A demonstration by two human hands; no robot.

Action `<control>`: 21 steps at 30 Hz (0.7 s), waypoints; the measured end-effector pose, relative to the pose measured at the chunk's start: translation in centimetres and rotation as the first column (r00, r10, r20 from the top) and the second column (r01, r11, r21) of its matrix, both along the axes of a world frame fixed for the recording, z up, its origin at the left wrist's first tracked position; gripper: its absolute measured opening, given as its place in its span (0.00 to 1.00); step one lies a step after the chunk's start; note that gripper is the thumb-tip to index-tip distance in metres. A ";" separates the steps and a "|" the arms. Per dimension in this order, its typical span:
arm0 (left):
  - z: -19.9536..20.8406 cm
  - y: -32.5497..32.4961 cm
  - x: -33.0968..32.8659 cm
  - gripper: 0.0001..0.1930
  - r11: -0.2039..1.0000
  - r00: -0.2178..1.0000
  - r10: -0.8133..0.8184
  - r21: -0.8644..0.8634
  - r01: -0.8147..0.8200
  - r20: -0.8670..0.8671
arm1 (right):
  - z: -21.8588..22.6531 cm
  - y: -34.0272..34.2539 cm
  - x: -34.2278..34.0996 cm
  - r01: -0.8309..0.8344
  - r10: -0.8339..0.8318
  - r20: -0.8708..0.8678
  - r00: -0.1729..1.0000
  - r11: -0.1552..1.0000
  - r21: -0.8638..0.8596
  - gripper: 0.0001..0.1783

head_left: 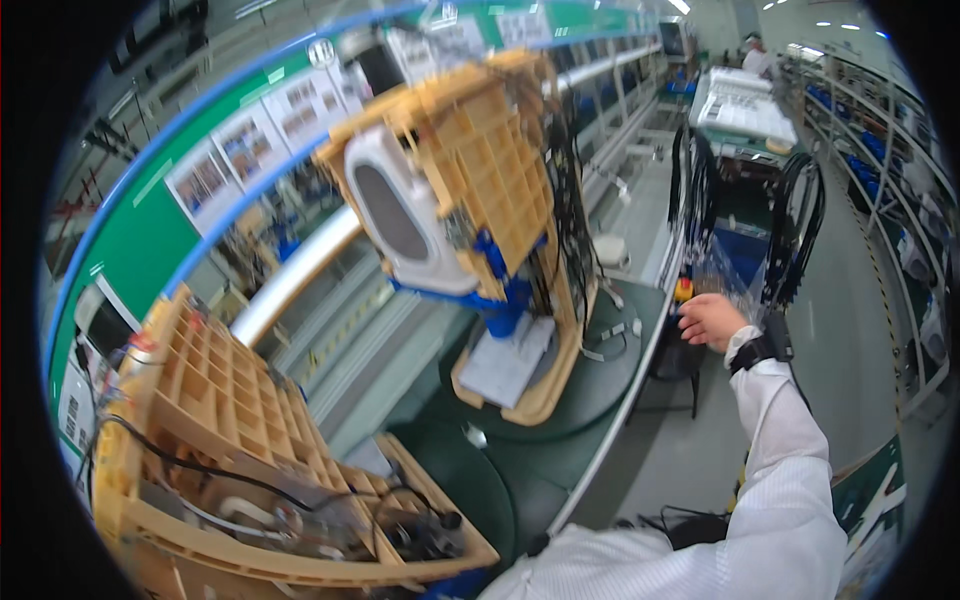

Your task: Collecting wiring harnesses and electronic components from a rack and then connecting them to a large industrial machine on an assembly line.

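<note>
My right hand (712, 322) reaches out over the edge of the workbench, its fingers curled together. Just beyond the fingertips is a small yellow and red piece (684, 290), perhaps a push button; I cannot tell whether they touch. Whatever the fingers might hold is hidden. A clear plastic bag (728, 272) hangs behind the hand. My left hand is out of view. To the left, a large tan ribbed frame (490, 165) carries a white housing with a grey oval panel (395, 210), mounted on a blue support (508, 312).
A second tan ribbed frame (235, 390) with black cables fills the lower left. Bundles of black cables (800, 225) hang beyond my hand. A stool (672, 358) stands beside the bench. White parts (745, 105) lie on a far table, and shelving (880, 170) lines the right.
</note>
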State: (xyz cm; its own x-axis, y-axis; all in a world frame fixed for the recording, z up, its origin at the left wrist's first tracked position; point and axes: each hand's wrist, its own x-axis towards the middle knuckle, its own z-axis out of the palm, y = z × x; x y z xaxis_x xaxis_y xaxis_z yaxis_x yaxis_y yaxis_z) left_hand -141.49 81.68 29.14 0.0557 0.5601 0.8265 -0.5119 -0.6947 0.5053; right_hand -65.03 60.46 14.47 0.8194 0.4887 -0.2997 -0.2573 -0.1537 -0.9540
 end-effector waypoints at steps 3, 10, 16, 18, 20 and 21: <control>-1.0 -1.2 10.7 0.17 0.902 0.725 -0.428 -0.209 0.377 -0.540 | -2.1 -3.3 2.1 0.094 -0.092 -0.083 0.992 0.995 0.020 0.09; -15.9 -0.6 20.6 0.16 0.339 0.489 -0.795 -0.931 -0.134 -0.359 | -14.0 -6.2 4.7 0.202 -0.190 -0.267 0.945 0.979 0.021 0.09; -24.8 0.7 24.6 0.13 0.331 0.436 -0.791 -0.899 -0.286 -0.430 | -21.5 -16.5 -0.1 0.491 -0.462 -0.429 0.776 0.870 -0.048 0.09; -26.0 2.3 28.2 0.13 0.378 0.359 -0.817 -0.889 -0.259 -0.452 | -24.0 -19.0 -3.4 0.638 -0.571 -0.402 0.716 0.768 0.046 0.07; -26.6 3.4 30.8 0.13 0.380 0.362 -0.826 -0.901 -0.208 -0.432 | -25.2 -19.5 -6.5 0.709 -0.631 -0.404 0.662 0.702 0.066 0.07; -26.8 3.6 32.0 0.13 0.384 0.384 -0.821 -0.906 -0.177 -0.423 | -25.2 -18.8 -8.3 0.736 -0.663 -0.412 0.625 0.677 0.028 0.06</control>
State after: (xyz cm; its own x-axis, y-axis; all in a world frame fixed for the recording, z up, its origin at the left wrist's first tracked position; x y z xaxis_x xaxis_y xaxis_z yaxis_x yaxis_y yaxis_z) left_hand -109.53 85.27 2.33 0.6712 0.5189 -0.5294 0.3848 0.3665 0.8471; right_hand -73.30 41.61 -10.69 0.7936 -0.1163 -0.5972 -0.5225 0.3725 -0.7669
